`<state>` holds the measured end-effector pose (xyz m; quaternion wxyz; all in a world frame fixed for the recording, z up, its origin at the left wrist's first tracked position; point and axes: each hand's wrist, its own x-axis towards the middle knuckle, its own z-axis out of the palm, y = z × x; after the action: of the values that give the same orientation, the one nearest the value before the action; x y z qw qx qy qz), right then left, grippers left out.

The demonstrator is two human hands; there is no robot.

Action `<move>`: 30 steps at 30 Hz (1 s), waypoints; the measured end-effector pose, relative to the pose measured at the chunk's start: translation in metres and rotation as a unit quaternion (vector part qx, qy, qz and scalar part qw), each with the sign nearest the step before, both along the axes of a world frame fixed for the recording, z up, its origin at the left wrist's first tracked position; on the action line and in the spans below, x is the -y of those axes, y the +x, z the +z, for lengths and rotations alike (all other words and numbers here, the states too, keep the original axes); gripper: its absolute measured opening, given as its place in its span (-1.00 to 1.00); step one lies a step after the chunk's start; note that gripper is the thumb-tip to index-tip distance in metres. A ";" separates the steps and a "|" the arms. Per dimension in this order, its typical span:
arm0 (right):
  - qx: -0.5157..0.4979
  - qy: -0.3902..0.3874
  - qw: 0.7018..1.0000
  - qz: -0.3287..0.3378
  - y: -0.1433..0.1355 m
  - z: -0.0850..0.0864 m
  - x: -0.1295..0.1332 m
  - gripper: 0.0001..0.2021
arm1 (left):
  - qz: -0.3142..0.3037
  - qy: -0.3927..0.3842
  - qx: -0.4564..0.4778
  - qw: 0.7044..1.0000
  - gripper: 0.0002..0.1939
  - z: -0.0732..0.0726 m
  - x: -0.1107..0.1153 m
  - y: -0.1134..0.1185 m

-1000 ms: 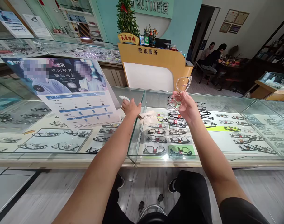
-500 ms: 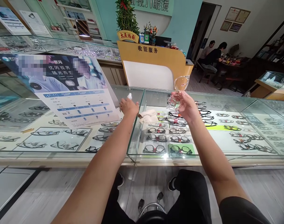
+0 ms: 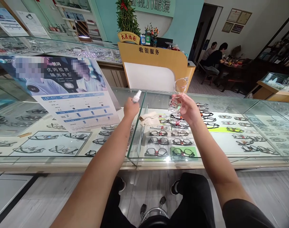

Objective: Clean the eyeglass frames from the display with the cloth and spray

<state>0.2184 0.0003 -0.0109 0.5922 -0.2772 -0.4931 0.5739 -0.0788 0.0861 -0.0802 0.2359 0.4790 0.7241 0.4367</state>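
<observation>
Left of the crumpled cloth [image 3: 149,119], the left hand [image 3: 131,108] clasps a white bottle [image 3: 137,96]; the right hand [image 3: 190,108] pinches round, clear glasses [image 3: 181,85].

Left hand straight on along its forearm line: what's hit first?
Probably the white panel on the desk beyond the glass counter. The left hand, holding a white bottle, seems to be above the counter top, but depth is unclear.

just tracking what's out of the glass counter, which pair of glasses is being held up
The clear-framed pair in the right hand, one lens above the other; the other pairs nearby lie in the glass counter.
</observation>
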 end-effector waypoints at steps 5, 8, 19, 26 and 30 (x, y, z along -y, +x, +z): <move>-0.002 -0.012 1.000 -0.007 -0.003 0.001 0.003 -0.57 | -0.153 0.046 0.249 0.955 -0.70 0.023 0.016 0.024; -0.004 -0.015 1.000 -0.003 -0.005 0.002 0.005 -0.56 | -0.314 0.043 0.399 0.861 -0.64 0.041 0.035 0.035; 0.027 -0.008 1.000 0.015 -0.012 0.001 0.007 -0.51 | -0.409 0.025 0.427 0.806 -0.41 0.049 0.057 0.047; 0.032 -0.026 0.999 0.019 -0.015 -0.002 0.008 -0.52 | -0.408 0.039 0.410 0.815 -0.36 0.042 0.059 0.050; 0.059 -0.032 0.998 0.016 -0.017 -0.003 0.008 -0.52 | -0.424 0.005 0.446 0.788 -0.31 0.047 0.059 0.052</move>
<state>0.2013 -0.0081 -0.0136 0.5436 -0.3215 -0.5132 0.5812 -0.0266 0.0275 -0.0333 0.6917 0.4911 0.2599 0.4613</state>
